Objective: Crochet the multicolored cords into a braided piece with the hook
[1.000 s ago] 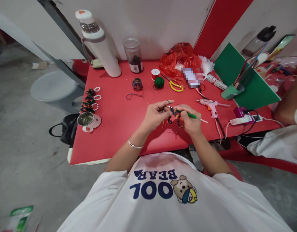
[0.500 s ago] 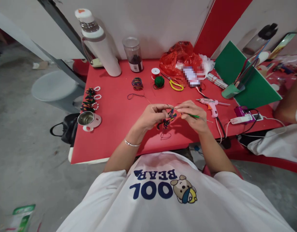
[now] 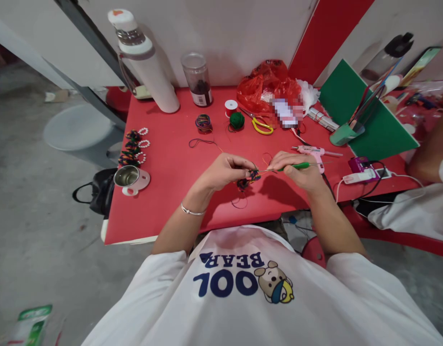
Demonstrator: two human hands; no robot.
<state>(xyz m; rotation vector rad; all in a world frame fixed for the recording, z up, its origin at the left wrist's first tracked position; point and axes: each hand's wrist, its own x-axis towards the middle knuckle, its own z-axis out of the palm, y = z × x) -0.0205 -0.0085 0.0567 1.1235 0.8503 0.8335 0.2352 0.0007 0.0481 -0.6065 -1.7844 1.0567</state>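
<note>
My left hand [image 3: 229, 172] pinches a small multicoloured crochet piece [image 3: 246, 181] over the front part of the red table. In my right hand [image 3: 297, 171] is a crochet hook with a green handle [image 3: 301, 166]; its thin metal shaft points left and reaches the piece. Whether the hook's tip is inside a stitch I cannot tell. A loose thread hangs below the piece. Behind my hands lies a ball of multicoloured yarn [image 3: 203, 123], its strand trailing toward me. Beside it are a green yarn ball [image 3: 237, 121] and a white-ended spool of red thread [image 3: 230, 106].
Yellow-handled scissors [image 3: 262, 126], a pink glue gun [image 3: 315, 154] and a power strip [image 3: 365, 177] lie to the right. Finished crochet pieces with beads [image 3: 133, 146] and a metal mug [image 3: 132, 179] stand at left. A tall flask [image 3: 149, 67] is behind; another person's arm [image 3: 430, 139] shows at right.
My right hand has moved right, drawing the hook away from my left hand; its handle now lies more level. The crochet piece has turned slightly between my left fingers.
</note>
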